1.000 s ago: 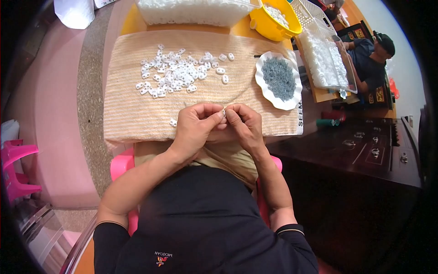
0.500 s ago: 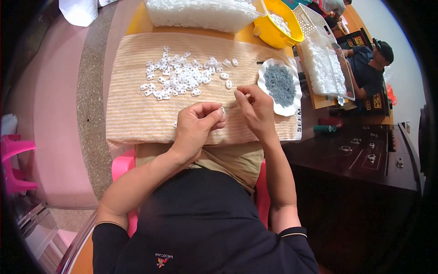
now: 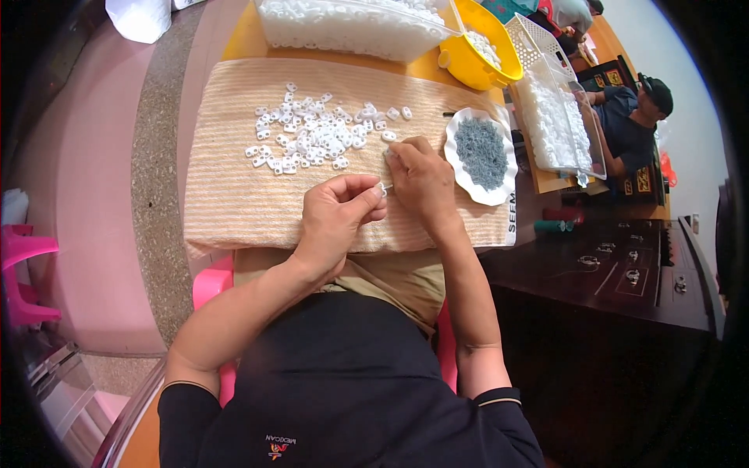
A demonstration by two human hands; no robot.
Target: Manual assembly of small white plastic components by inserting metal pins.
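My left hand (image 3: pixel 341 214) is closed, thumb and forefinger pinching a small white plastic piece (image 3: pixel 384 189) that partly shows at the fingertips. Close beside it on the right, my right hand (image 3: pixel 424 178) reaches down to the towel with its fingers drawn together. At those fingertips a bit of a white oval piece shows, mostly covered by the fingers. Just beyond lies another white oval piece with two holes (image 3: pixel 388 136). A loose heap of small white two-holed pieces (image 3: pixel 316 132) spreads over the striped towel (image 3: pixel 226 195), left of my right hand.
Right of my right hand stands a white scalloped dish (image 3: pixel 505 168) of small grey-blue parts (image 3: pixel 480 152). Behind the towel are a clear bin of white parts (image 3: pixel 351 31) and a yellow basin (image 3: pixel 499 74). Another clear bin (image 3: pixel 554 125) sits at right, near a seated person (image 3: pixel 632 117).
My right hand has moved left and down to the towel, over the nearest oval piece, its fingers closing there. My left hand keeps its pinch. The view has shifted slightly.
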